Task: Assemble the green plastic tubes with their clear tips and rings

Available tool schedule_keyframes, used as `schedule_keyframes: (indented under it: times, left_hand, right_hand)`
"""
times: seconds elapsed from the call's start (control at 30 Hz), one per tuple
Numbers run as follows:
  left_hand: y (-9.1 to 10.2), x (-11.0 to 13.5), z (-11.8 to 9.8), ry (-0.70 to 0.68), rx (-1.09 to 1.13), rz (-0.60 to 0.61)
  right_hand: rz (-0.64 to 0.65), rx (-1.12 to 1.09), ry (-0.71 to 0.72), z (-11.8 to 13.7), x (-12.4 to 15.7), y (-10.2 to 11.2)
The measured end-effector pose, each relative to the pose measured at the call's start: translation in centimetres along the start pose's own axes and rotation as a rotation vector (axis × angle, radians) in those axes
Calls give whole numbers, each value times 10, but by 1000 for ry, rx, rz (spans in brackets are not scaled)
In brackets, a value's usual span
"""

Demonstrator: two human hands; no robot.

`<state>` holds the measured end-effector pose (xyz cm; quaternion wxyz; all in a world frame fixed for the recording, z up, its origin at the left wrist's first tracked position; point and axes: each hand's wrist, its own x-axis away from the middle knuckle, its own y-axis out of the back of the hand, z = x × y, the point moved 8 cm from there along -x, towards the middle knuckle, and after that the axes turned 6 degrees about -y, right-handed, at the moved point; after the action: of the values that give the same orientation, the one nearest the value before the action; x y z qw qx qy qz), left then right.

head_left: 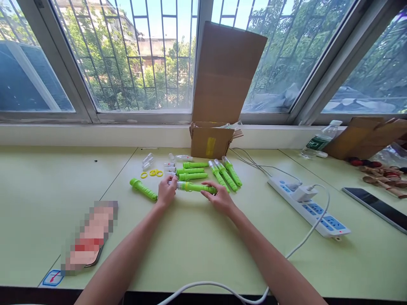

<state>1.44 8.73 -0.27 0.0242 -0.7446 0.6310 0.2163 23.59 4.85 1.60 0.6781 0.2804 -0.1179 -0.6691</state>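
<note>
Both of my hands hold one green plastic stick with a clear tip [193, 187], lying level just above the table. My left hand [167, 190] is closed around its clear end. My right hand [219, 195] pinches the other end of the green handle. Just beyond are several green handles [192, 171] without clear tips, and another green handle [143, 189] lies left of my left hand. Green sticks with clear tips [225, 173] lie together beyond my right hand. Yellow rings [155, 173] and clear caps [148, 161] are behind my left hand.
An open cardboard box [210, 142] stands against the window wall. To the right are a white power strip [308, 205] with cables, a dark phone [378, 207], a water bottle [321, 140] and wooden toys [384, 176]. A blurred-out phone-like object [90, 237] lies at left.
</note>
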Motion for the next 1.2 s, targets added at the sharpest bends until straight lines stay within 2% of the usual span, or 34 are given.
schedule_keyframes:
  times: [0.67,1.2]
  left_hand:
    - [-2,0,1,14,-26,22]
    - [-3,-2,2,-5,-34,41]
  right_hand:
    - [-16,20,76,6,0,3]
    - [21,-2,30,4,1,0]
